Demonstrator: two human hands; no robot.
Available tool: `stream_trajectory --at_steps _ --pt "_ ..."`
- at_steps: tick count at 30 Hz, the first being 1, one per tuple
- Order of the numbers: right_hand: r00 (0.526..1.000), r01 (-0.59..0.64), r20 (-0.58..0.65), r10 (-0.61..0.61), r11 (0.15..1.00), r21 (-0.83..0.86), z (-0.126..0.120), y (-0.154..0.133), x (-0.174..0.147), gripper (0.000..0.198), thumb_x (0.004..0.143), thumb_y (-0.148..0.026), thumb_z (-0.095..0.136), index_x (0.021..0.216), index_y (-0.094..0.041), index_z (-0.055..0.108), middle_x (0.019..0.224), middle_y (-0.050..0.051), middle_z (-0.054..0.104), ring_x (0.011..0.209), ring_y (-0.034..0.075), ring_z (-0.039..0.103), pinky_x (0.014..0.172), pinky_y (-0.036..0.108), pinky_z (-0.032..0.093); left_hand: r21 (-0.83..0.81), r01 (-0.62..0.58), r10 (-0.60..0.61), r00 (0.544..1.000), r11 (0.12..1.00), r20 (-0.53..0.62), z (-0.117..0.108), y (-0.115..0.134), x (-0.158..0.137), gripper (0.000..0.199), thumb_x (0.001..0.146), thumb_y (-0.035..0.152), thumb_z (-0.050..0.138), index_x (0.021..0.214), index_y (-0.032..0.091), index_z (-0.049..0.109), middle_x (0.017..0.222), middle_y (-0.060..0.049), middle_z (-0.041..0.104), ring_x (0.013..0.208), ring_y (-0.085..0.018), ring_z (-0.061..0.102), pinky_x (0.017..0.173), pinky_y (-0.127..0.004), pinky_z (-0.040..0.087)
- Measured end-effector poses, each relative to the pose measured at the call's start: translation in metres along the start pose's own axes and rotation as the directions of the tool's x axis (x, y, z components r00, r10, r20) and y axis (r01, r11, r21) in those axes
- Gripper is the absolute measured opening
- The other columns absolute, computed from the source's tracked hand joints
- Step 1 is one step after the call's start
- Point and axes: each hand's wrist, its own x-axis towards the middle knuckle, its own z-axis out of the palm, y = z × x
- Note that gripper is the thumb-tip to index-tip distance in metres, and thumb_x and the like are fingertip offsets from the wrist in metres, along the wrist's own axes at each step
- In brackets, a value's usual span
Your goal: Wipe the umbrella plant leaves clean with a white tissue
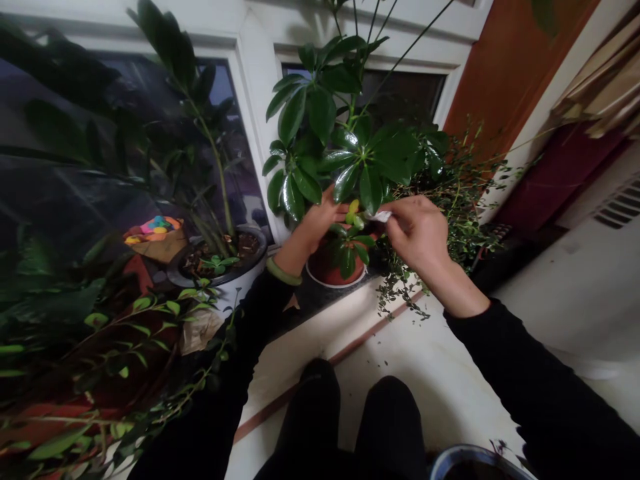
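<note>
A plant with shiny leaves is held in a red-brown pot. Above the pot, a white scrap is pinched between the thumb and fingers of the right hand. The left hand is held above the pot too, near a yellow leaf. Its fingertips are partly hidden, so whether anything is gripped by them cannot be told.

A small leaf could be torn if it is tugged too hard. The pot might be tipped if the big leaves are bumped by an arm. Thin stems of the trailing plant, right of the pot, could be caught by the right sleeve.

Under the pot, a dark sill is seen. A white window frame is set behind the pot. Left of the pot, a white pot is placed. Below the pot, dark bits are scattered on the pale floor.
</note>
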Motion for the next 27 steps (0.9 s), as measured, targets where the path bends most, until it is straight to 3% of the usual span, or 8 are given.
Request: stream_trajectory --at_steps 4,8,11,14,17,21,24,27 --pt "0.993 0.042 -0.114 -0.038 0.999 0.03 0.006 -0.01 0.005 0.033 0.095 -0.017 0.058 0.112 -0.027 0.084 0.108 0.008 0.082 0.103 0.029 0.07 0.092 0.045 0.055 0.032 -0.017 0.017 1.0 0.999 -0.015 -0.001 -0.002 0.002 0.048 0.106 0.048 0.066 0.146 0.021 0.064 0.093 -0.004 0.08 0.075 -0.015 0.077 0.073 -0.024 0.06" --pt "0.996 0.093 0.021 -0.092 0.995 -0.024 0.02 -0.015 0.009 0.027 0.092 -0.013 0.061 0.099 -0.023 0.084 0.097 0.009 0.08 0.102 0.03 0.069 0.089 0.044 0.051 0.031 -0.048 0.047 0.998 0.998 0.035 -0.004 -0.003 0.002 0.047 0.105 0.051 0.065 0.143 0.022 0.066 0.103 -0.006 0.081 0.076 -0.014 0.076 0.073 -0.024 0.06" --pt "0.988 0.087 0.121 -0.092 0.995 0.041 0.023 -0.013 0.008 0.027 0.091 -0.013 0.059 0.094 -0.022 0.084 0.089 0.009 0.077 0.094 0.028 0.069 0.081 0.04 0.052 0.034 -0.026 0.025 0.999 0.999 0.023 -0.003 -0.002 0.0 0.045 0.108 0.046 0.059 0.147 0.023 0.064 0.102 -0.007 0.08 0.075 -0.015 0.076 0.072 -0.025 0.06" --pt "0.995 0.038 0.085 -0.05 0.991 0.132 0.02 -0.009 0.009 0.029 0.093 -0.016 0.057 0.101 -0.022 0.084 0.092 0.008 0.078 0.09 0.027 0.07 0.079 0.039 0.054 0.05 -0.035 0.034 0.999 0.998 0.019 0.0 0.001 -0.003 0.044 0.107 0.043 0.059 0.148 0.025 0.063 0.105 -0.007 0.079 0.079 -0.016 0.077 0.072 -0.024 0.06" --pt "1.0 0.008 0.004 -0.009 0.995 0.097 0.019 -0.007 0.012 0.03 0.092 -0.016 0.057 0.102 -0.022 0.085 0.099 0.01 0.08 0.099 0.03 0.071 0.086 0.042 0.055 0.07 -0.022 0.021 1.0 0.997 0.021 0.001 0.002 -0.005 0.045 0.108 0.047 0.058 0.147 0.024 0.062 0.106 -0.007 0.079 0.08 -0.015 0.076 0.074 -0.024 0.061" --pt "0.993 -0.009 0.12 -0.008 0.99 0.14 0.02 -0.009 0.013 0.027 0.088 -0.015 0.061 0.097 -0.022 0.085 0.095 0.01 0.079 0.097 0.029 0.071 0.087 0.043 0.054 0.065 -0.011 0.01 1.0 0.998 0.017 -0.001 0.002 -0.004 0.048 0.108 0.047 0.058 0.15 0.022 0.059 0.099 -0.005 0.077 0.077 -0.014 0.074 0.071 -0.022 0.059" --pt "0.986 -0.149 0.127 0.106 0.907 0.395 0.017 -0.006 0.008 0.023 0.089 -0.023 0.063 0.098 -0.023 0.085 0.091 0.005 0.078 0.084 0.023 0.07 0.08 0.038 0.054 0.04 -0.022 0.022 1.0 0.999 0.002 -0.001 0.002 -0.003 0.048 0.11 0.041 0.057 0.154 0.023 0.056 0.098 -0.005 0.077 0.076 -0.014 0.073 0.069 -0.023 0.06" --pt "0.92 -0.317 0.045 0.39 0.671 0.67 0.01 0.004 -0.001 0.02 0.087 -0.034 0.071 0.101 -0.025 0.082 0.093 0.001 0.078 0.078 0.019 0.068 0.075 0.034 0.054 0.072 -0.018 0.023 0.997 0.997 -0.067 0.002 0.005 -0.004 0.048 0.111 0.033 0.053 0.158 0.023 0.052 0.105 -0.007 0.078 0.081 -0.015 0.075 0.071 -0.024 0.06"
